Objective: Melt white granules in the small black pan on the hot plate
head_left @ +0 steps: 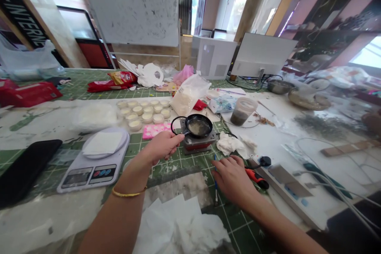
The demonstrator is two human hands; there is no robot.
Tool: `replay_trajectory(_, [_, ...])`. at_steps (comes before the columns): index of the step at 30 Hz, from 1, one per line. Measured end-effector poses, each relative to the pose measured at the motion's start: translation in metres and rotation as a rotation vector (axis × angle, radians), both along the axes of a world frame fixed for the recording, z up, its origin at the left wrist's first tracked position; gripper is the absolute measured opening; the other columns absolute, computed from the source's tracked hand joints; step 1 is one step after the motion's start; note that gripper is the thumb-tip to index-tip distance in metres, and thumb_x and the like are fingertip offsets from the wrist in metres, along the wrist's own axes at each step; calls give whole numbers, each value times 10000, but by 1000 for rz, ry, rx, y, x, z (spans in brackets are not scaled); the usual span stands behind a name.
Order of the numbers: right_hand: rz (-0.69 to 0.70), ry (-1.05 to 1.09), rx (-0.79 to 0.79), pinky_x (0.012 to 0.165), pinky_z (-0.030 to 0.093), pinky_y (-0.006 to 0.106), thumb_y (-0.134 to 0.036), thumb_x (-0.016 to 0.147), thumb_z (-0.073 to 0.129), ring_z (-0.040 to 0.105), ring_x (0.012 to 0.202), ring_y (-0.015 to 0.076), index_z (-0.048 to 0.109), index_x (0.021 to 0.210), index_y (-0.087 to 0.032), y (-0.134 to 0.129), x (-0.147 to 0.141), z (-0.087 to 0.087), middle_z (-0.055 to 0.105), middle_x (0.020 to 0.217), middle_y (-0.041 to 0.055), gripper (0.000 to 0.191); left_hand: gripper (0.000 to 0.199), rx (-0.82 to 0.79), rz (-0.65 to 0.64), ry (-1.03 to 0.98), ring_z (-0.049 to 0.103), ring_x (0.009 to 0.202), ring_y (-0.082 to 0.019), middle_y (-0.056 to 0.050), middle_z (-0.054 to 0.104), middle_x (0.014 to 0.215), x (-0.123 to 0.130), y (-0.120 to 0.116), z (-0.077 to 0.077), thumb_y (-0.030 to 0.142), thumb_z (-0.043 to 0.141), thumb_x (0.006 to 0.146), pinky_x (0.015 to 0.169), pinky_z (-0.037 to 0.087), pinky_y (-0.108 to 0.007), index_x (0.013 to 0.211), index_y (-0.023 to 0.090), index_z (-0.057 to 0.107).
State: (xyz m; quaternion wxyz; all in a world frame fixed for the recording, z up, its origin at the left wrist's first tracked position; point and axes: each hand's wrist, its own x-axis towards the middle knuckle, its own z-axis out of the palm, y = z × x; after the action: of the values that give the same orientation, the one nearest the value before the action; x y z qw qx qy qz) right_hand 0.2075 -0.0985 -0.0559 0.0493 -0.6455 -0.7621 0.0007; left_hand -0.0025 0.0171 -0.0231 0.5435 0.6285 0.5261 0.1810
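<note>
A small black pan [199, 126] sits on a little hot plate [199, 145] with a red front, some pale matter in its bottom. My left hand [163, 145] has its fingers closed round the pan's handle, left of the hot plate. Lower right of it, my right hand [232, 172] rests low over the green mat, fingers bent, beside a thin blue stick [216, 178]; whether it grips the stick is not clear. A red and black tool [258, 178] lies just right of that hand, and crumpled white tissue [229, 144] lies above it.
Several small cups of pale wax-like matter [147, 117] stand behind a pink mould [156, 130]. A kitchen scale [95, 162] and black phone [28, 166] lie left. A power strip [294, 196] with cables lies right; a plastic tub [242, 111] stands behind. White sheets [181, 226] lie in front.
</note>
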Motion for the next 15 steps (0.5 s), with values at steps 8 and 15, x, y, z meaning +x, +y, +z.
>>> replay_trajectory(8, [-53, -6, 22, 880, 249, 346, -268, 866, 414, 512, 856, 179, 618, 976, -212, 2, 7, 4, 624, 857, 36, 239, 387, -37, 72, -141, 277, 314, -39, 80, 352, 395, -10, -2, 13, 525, 479, 749, 327, 215, -171, 594, 177, 414])
replay_trajectory(15, [-23, -31, -3, 790, 288, 315, -263, 888, 360, 555, 769, 165, 617, 748, -192, 18, 5, 4, 643, 735, 28, 301, 363, -26, 174, -157, 243, 328, -29, 88, 326, 410, -24, 3, 21, 500, 484, 762, 327, 222, -156, 615, 179, 400])
